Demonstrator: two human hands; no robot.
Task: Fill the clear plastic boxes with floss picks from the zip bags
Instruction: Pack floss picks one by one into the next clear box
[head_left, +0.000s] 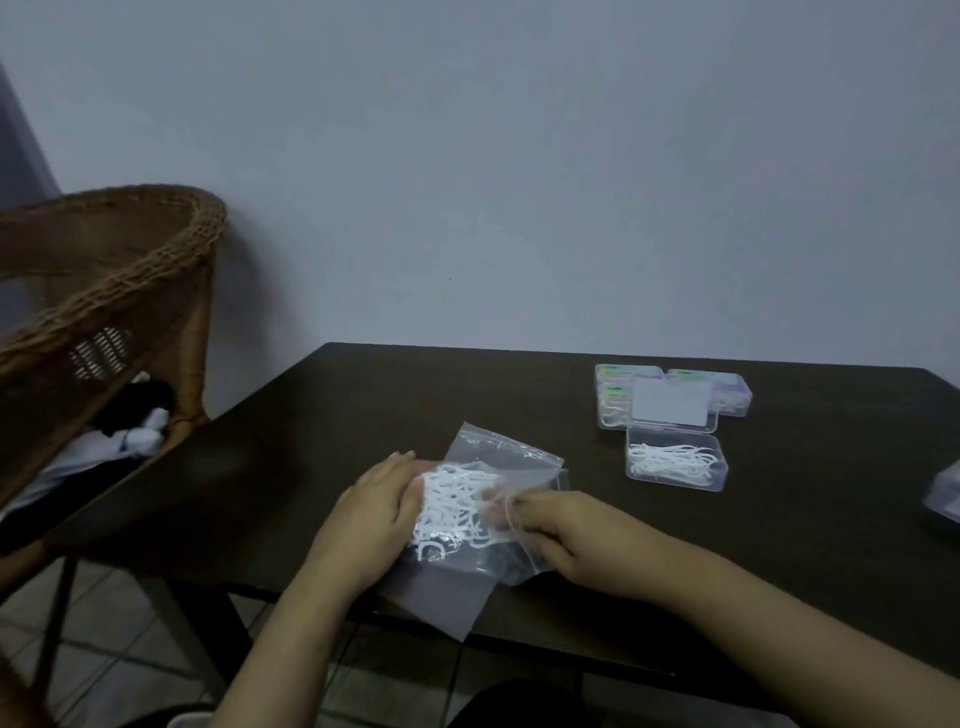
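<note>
A clear zip bag (506, 457) with a tangle of white floss picks (457, 506) lies on the dark table (311, 447) near its front edge. My left hand (376, 512) holds the bag's left side, fingers curled against the picks. My right hand (566, 532) pinches the bag's right side. An open clear plastic box (675, 462) sits to the right, lid raised, with floss picks lying inside. Behind it stand closed boxes (724, 395) with colourful labels, stacked and side by side.
A wicker chair (114, 291) with white and black cloth on its seat stands left of the table. Another plastic bag (943, 499) shows at the right edge. A plain wall lies behind; tiled floor below.
</note>
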